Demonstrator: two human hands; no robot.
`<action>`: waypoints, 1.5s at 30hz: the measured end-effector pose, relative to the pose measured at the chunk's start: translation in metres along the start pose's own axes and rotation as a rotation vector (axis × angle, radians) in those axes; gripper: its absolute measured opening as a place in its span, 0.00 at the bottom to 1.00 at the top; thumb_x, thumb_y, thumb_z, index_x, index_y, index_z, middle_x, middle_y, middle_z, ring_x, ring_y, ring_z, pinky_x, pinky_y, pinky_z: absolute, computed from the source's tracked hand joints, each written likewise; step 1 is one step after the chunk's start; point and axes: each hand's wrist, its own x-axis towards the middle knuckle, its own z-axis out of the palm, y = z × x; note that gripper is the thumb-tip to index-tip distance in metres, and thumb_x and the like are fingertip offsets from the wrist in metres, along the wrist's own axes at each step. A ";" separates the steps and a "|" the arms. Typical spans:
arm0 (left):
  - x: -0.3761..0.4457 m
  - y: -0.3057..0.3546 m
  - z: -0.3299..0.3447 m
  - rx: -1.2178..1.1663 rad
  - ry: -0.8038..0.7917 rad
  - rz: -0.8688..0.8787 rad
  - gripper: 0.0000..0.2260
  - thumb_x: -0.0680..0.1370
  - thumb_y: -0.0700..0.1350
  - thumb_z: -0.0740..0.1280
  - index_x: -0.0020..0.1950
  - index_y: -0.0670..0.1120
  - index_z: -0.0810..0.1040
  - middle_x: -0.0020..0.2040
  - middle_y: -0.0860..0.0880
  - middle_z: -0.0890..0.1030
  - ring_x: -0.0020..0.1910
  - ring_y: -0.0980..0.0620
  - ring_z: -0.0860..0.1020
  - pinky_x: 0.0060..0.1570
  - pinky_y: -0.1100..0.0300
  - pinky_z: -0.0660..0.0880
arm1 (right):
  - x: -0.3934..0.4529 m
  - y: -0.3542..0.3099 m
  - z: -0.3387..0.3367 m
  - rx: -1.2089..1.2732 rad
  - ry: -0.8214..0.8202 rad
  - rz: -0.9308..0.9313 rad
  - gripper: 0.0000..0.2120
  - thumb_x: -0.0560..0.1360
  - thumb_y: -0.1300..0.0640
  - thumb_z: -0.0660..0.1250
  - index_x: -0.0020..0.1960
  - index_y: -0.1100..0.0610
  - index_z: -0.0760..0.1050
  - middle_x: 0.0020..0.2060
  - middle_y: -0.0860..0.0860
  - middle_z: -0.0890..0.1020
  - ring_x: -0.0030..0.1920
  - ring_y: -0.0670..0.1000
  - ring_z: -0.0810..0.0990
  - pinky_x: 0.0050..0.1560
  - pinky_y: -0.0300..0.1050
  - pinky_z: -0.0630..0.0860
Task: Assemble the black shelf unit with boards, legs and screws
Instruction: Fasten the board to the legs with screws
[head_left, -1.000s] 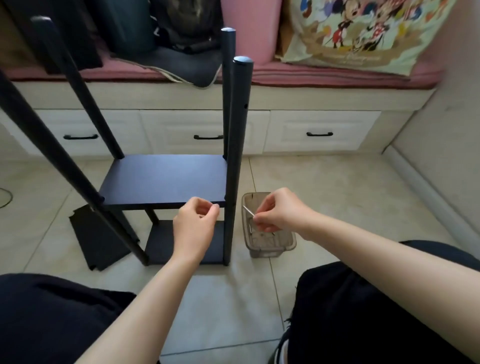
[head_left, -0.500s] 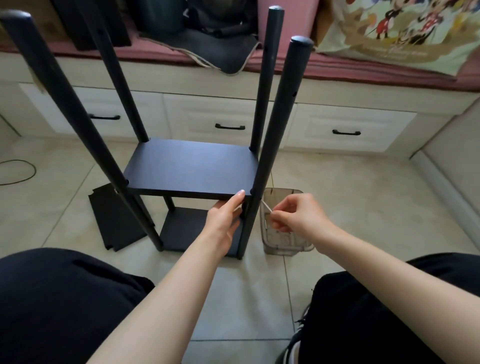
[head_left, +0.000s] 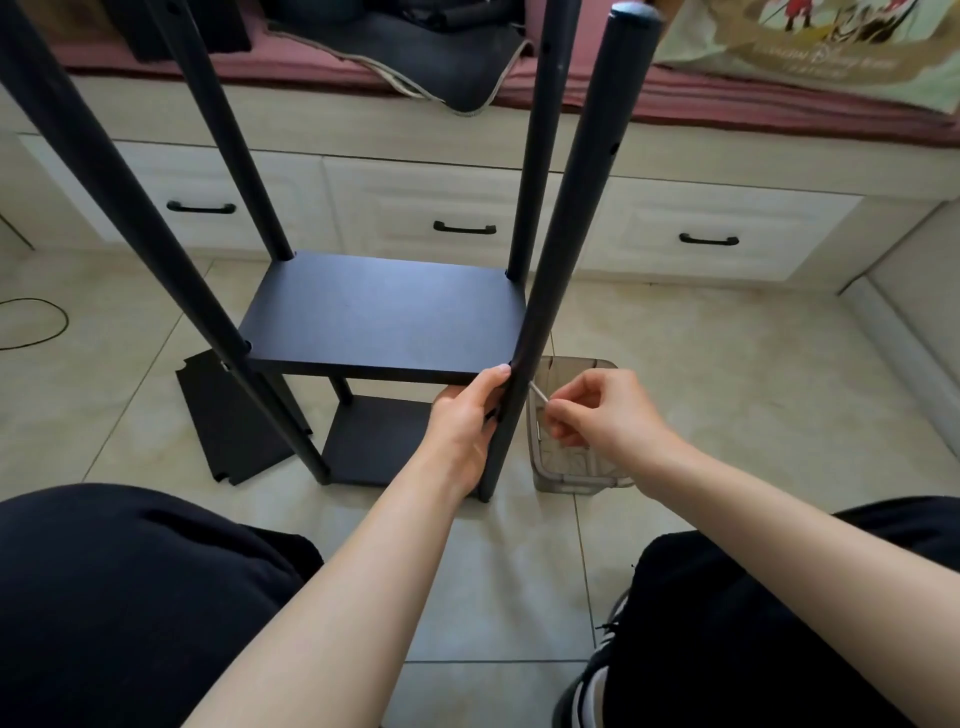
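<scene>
- Our left hand (head_left: 464, 423) gripped the front right leg (head_left: 566, 244) of the black shelf unit, fingers wrapped round the pole just under the middle board (head_left: 384, 317), the thumb tip touching that board's front right corner.
- Far left on the tiled floor (head_left: 701, 353), a thin dark cable (head_left: 49, 325) curved near the edge of view.
- Left of the unit, a loose black board (head_left: 234, 421) lay flat on the tiles, partly behind the front left leg (head_left: 130, 208).
- We saw the unit standing upright, four legs rising past the middle board, with a lower board (head_left: 379, 441) near the floor beneath it.
- Just right of the gripped leg, our right hand (head_left: 602, 410) pinched a thin metal tool (head_left: 538, 391) between thumb and curled fingers, its tip pointing at the leg at about the height of the middle board; we could not tell whether it touched.
- Below that hand stood a clear grey plastic box (head_left: 571, 473) on the floor, beside the leg's foot.
- Behind everything ran a white drawer bench (head_left: 462, 208) with black handles.
- Our dark trousers (head_left: 130, 597) filled both lower corners.
</scene>
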 end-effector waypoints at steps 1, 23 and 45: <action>0.000 0.000 0.000 -0.004 -0.008 0.001 0.12 0.80 0.43 0.69 0.59 0.38 0.82 0.51 0.43 0.85 0.51 0.47 0.83 0.61 0.52 0.77 | 0.001 0.000 0.000 0.008 0.010 -0.007 0.04 0.75 0.62 0.71 0.42 0.58 0.79 0.33 0.52 0.85 0.34 0.49 0.85 0.42 0.48 0.83; 0.002 0.000 -0.006 0.038 -0.035 -0.010 0.15 0.81 0.45 0.68 0.63 0.38 0.81 0.60 0.38 0.83 0.63 0.41 0.80 0.69 0.46 0.73 | 0.005 -0.002 0.014 -0.148 0.071 -0.178 0.06 0.77 0.61 0.68 0.42 0.53 0.76 0.33 0.49 0.83 0.36 0.46 0.83 0.45 0.46 0.81; 0.005 -0.001 -0.008 0.025 -0.056 -0.008 0.15 0.82 0.44 0.66 0.64 0.37 0.81 0.63 0.37 0.81 0.67 0.40 0.77 0.69 0.47 0.71 | 0.008 -0.001 0.016 -0.299 0.133 -0.315 0.07 0.75 0.56 0.73 0.46 0.52 0.74 0.36 0.42 0.78 0.39 0.38 0.77 0.36 0.28 0.69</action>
